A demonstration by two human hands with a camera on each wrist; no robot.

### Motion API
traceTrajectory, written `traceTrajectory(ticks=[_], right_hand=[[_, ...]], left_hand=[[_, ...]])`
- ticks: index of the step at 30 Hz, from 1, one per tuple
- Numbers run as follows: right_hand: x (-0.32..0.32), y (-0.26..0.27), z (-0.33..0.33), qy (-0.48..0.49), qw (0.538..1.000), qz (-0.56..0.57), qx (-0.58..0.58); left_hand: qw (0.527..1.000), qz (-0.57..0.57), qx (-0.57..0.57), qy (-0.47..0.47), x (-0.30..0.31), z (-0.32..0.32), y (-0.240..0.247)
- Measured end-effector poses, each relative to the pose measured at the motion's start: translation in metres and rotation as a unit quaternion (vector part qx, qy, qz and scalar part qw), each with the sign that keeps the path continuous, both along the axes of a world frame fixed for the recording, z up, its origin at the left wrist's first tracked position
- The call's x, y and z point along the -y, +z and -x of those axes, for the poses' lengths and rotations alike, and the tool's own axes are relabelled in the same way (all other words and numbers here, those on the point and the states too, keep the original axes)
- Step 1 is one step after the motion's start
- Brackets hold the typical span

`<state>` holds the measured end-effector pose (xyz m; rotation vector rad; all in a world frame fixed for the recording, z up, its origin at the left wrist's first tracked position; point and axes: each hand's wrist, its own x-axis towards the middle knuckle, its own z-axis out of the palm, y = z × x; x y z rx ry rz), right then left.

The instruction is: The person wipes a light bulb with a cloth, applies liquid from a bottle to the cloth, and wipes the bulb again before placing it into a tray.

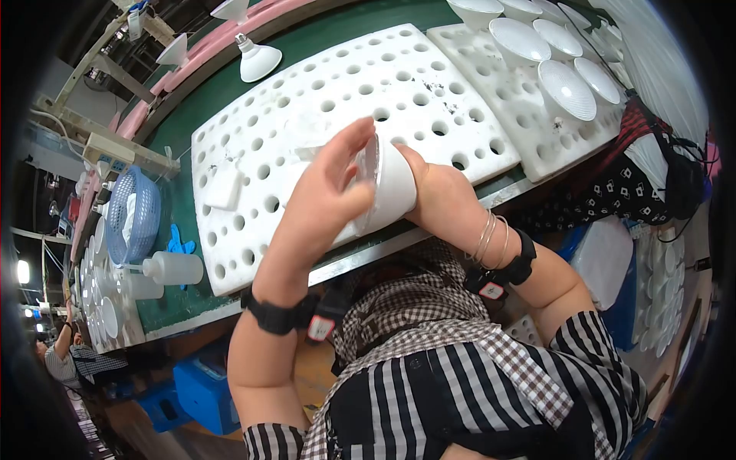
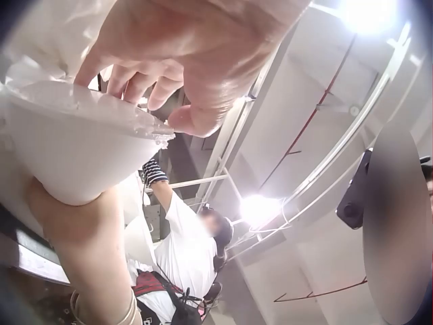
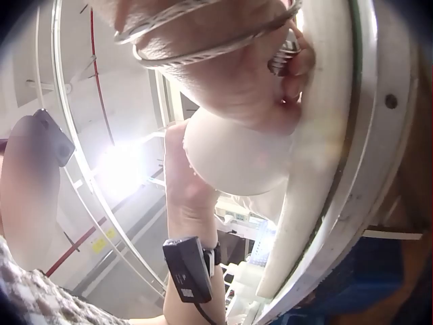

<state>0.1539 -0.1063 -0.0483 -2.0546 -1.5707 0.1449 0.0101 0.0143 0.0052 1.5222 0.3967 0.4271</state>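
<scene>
A white reflector lamp bulb (image 1: 395, 184) is tilted sideways above the near edge of the white foam board (image 1: 307, 126). My right hand (image 1: 447, 193) grips it from behind, around its narrow end; in the right wrist view the metal screw base (image 3: 283, 57) shows between the fingers. Across the wide front of the lamp is my left hand (image 1: 326, 195), its fingers mostly straight. In the left wrist view the left fingertips (image 2: 128, 84) reach the far side of the lamp's rim, and the thumb is right by the near side. A clear, ragged edge runs along that rim.
Several finished-looking lamps (image 1: 567, 90) stand on a second foam board at the back right. Another lamp (image 1: 259, 60) lies behind the board. To the left are a blue basket (image 1: 134, 215), a white squeeze bottle (image 1: 175, 268) and a blue glove (image 1: 178, 241). A small white block (image 1: 223, 189) lies on the board.
</scene>
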Motion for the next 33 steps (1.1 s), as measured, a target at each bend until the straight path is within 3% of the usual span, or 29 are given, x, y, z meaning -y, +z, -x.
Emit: traceTrajectory(ticks=[4, 13, 17, 19, 27, 33], right_hand=[[0.000, -0.001, 0.000, 0.000, 1.000, 0.003, -0.019], [-0.001, -0.004, 0.001, -0.006, 1.000, -0.008, -0.009], [0.000, -0.003, -0.002, 0.017, 1.000, -0.015, -0.018], [0.001, -0.003, 0.001, 0.009, 1.000, -0.011, -0.016], [-0.001, -0.003, 0.002, -0.010, 1.000, -0.012, -0.022], [0.001, 0.000, -0.002, 0.009, 1.000, -0.011, -0.019]], left_hand=[[1.000, -0.001, -0.009, 0.021, 0.013, 0.020, -0.007], [0.999, 0.006, -0.040, -0.020, -0.009, -0.013, 0.011], [0.999, -0.018, -0.032, -0.019, 0.008, 0.016, -0.002], [0.999, -0.014, -0.023, 0.028, 0.016, 0.023, -0.006], [0.999, 0.027, -0.016, -0.008, -0.008, -0.020, 0.009], [1.000, 0.023, -0.012, 0.000, 0.009, 0.018, -0.006]])
